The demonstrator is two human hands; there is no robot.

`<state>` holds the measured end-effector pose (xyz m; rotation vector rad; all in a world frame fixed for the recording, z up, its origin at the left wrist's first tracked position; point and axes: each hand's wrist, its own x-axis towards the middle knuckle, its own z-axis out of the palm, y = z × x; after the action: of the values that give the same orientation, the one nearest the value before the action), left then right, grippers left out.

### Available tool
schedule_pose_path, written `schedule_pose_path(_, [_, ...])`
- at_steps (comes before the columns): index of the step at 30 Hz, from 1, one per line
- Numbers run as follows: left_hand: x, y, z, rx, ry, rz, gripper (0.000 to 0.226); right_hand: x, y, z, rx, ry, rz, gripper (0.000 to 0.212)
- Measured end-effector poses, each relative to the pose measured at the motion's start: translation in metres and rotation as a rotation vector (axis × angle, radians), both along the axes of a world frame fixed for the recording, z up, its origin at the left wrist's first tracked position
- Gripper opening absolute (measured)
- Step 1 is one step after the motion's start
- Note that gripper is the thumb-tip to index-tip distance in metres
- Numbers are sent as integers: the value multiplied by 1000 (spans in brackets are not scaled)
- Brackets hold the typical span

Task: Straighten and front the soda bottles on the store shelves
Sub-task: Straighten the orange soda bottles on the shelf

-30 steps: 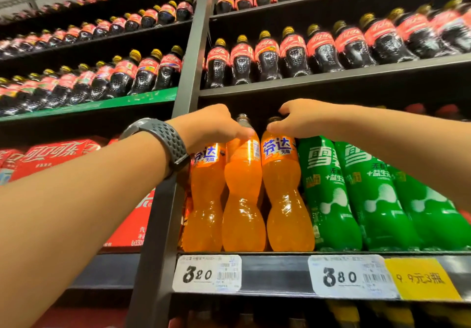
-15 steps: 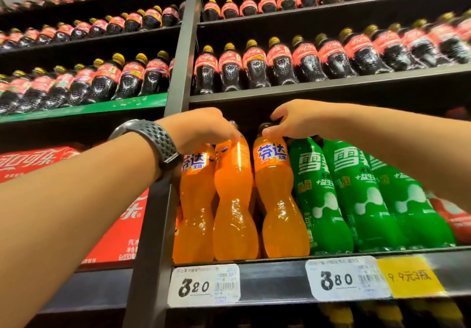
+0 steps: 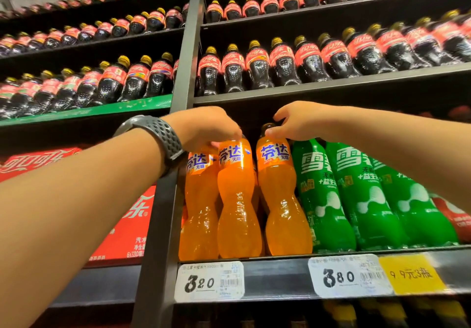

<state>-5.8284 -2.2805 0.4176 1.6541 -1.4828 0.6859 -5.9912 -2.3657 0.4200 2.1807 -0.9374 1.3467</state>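
- Lighting: bright and even across the shelf I face; my forearms show warm and fully lit.
- Glare: small white highlights on the orange bottles [image 3: 239, 200] and green bottles [image 3: 362, 200]; glints on the dark cola bottles [image 3: 257, 70].
- Shadow: deep under each shelf board and below the price tags [image 3: 209, 281].
- Distortion: wide-angle bending; the upright post [image 3: 188, 47] leans.
- Blur: the upper-left rows and bottom edge smear; the yellow tag [image 3: 411, 274] is soft.

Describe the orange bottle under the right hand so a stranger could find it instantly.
Find the shelf edge carrying the 3.20 price tag. Three orange bottles stand above it; take the rightmost orange bottle. It alone touches the green bottles, with the right hand gripping its cap.
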Motion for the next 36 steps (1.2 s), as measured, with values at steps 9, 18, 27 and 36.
schedule_pose_path(9, [-7, 9, -5, -114, -195, 149, 36, 33, 20, -1, -242, -11, 188, 44])
schedule_pose_path(18, [69, 55, -13, -825, -112, -23, 16, 67, 26, 7, -245, 39, 146, 51])
schedule_pose_path(27, [106, 33, -33, -398, -23, -109, 24, 70, 25, 5, -187, 112, 51, 74])
schedule_pose_path(36, [110, 29, -42, -336, -308, -7, 39, 113, 32, 20, -274, 168, -11, 48])
